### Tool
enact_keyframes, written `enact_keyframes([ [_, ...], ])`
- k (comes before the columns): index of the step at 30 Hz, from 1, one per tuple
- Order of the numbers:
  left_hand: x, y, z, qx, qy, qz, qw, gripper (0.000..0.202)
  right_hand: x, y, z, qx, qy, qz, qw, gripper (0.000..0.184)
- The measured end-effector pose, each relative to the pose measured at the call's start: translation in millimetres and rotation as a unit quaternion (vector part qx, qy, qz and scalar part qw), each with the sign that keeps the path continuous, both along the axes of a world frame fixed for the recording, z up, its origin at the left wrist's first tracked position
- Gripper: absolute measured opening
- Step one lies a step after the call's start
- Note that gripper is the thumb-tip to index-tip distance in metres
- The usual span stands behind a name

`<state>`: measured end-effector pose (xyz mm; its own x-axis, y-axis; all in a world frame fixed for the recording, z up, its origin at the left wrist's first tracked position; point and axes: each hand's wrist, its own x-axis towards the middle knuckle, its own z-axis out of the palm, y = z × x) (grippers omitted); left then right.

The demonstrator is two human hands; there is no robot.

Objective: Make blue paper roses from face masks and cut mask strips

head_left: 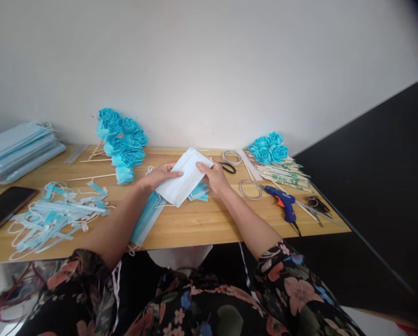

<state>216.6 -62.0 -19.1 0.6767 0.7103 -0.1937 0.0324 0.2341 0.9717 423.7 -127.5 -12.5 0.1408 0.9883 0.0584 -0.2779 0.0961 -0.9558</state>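
A pale blue face mask (184, 177) is held flat above the middle of the wooden table (195, 224). My left hand (158, 177) grips its left edge with fingers closed over it. At the mask's right edge my right hand (214, 176) pinches it. Under the mask lie small blue cut pieces (200, 192). Another blue mask (148, 219) lies under my left forearm, reaching to the table's front edge.
Blue mask roses on sticks (123, 142) lean at the back left, more roses (269, 147) at the back right. A blue glue gun (282, 201), tape rolls (250, 189), scissors (227, 166), a mask stack (16, 151), cut strips (55, 212) and a phone (4, 207) surround my hands.
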Motion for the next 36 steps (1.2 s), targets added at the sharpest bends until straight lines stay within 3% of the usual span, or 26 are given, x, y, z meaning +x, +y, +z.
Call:
enact_keyframes([
  [6, 4, 0, -0.1, 0.012, -0.063, 0.073, 0.995, 0.070, 4, 1, 3.6, 0.013, -0.023, 0.024, 0.999, 0.046],
  [11, 8, 0, -3.5, 0.016, -0.093, 0.082, 0.992, 0.068, 0, 3, -2.0, -0.015, -0.060, 0.054, 0.997, 0.041],
  [14, 7, 5, -5.5, 0.024, -0.148, 0.085, 0.985, 0.068, 9, 9, -2.1, -0.027, 0.008, 0.027, 0.999, 0.036],
  [17, 3, 12, -6.8, 0.030, -0.184, 0.103, 0.977, 0.063, 29, 12, 4.6, 0.006, 0.111, -0.052, 0.992, 0.029],
  [21, 0, 13, -2.2, 0.064, -0.188, 0.179, 0.964, 0.053, 50, 14, 10.7, 0.012, 0.114, -0.053, 0.992, 0.025],
  [24, -2, 10, 13.5, 0.155, -0.165, 0.248, 0.942, 0.046, 47, 20, 6.2, -0.019, 0.105, -0.030, 0.994, 0.020],
  [26, -8, 7, 33.0, 0.228, -0.135, 0.277, 0.924, 0.042, 43, 25, 1.4, -0.034, 0.107, -0.016, 0.994, 0.019],
  [28, -18, 4, 57.9, 0.296, -0.074, 0.269, 0.914, 0.038, 40, 28, -2.4, -0.042, 0.110, -0.015, 0.993, 0.019],
  [30, -33, 0, 82.4, 0.352, 0.044, 0.203, 0.913, 0.034, 39, 31, -4.4, -0.042, 0.114, -0.022, 0.992, 0.019],
  [32, -51, -6, 98.3, 0.400, 0.179, 0.124, 0.890, 0.030, 39, 32, -5.3, -0.035, 0.122, -0.027, 0.992, 0.018],
  [34, -71, -14, 99.6, 0.421, 0.289, 0.059, 0.858, 0.027, 39, 33, -5.9, -0.033, 0.128, -0.027, 0.991, 0.016],
  [36, -90, -23, 85.9, 0.406, 0.378, 0.007, 0.832, 0.024, 39, 33, -6.9, -0.039, 0.138, -0.028, 0.989, 0.013],
])
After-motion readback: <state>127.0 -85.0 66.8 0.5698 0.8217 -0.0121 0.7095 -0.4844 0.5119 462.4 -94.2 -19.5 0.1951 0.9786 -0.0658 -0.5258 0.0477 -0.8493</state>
